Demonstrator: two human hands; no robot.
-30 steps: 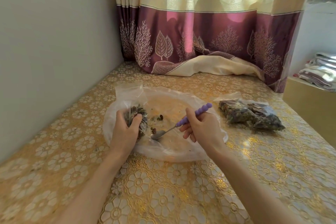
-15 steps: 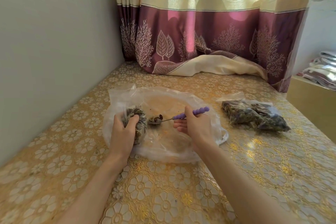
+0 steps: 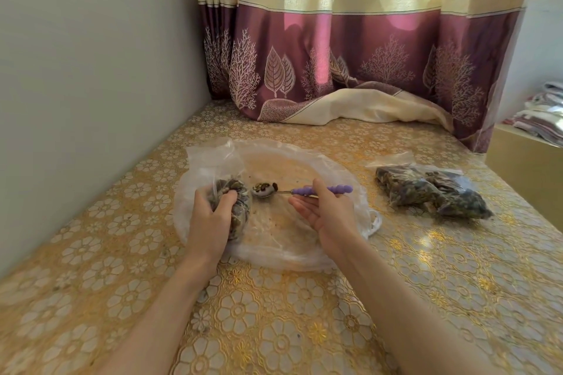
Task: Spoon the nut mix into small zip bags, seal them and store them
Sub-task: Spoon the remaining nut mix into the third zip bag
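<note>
Head view: the left hand (image 3: 213,216) grips a small zip bag (image 3: 234,207) of nut mix, its lower part hidden behind the fingers. The right hand (image 3: 329,213) pinches the purple handle of a spoon (image 3: 304,191), remaining fingers extended; the loaded bowl sits just beside the bag mouth. Both are over a large clear bag (image 3: 274,167) spread on the table (image 3: 274,329). Filled bags (image 3: 432,195) lie well apart on the right; their seals cannot be made out

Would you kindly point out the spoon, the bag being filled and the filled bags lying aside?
spoon (image 3: 323,190): head view, on its purple handle.
small zip bag (image 3: 240,213): head view, on its nut-filled side.
filled bags (image 3: 426,195): head view, on the middle of the pile.
</note>
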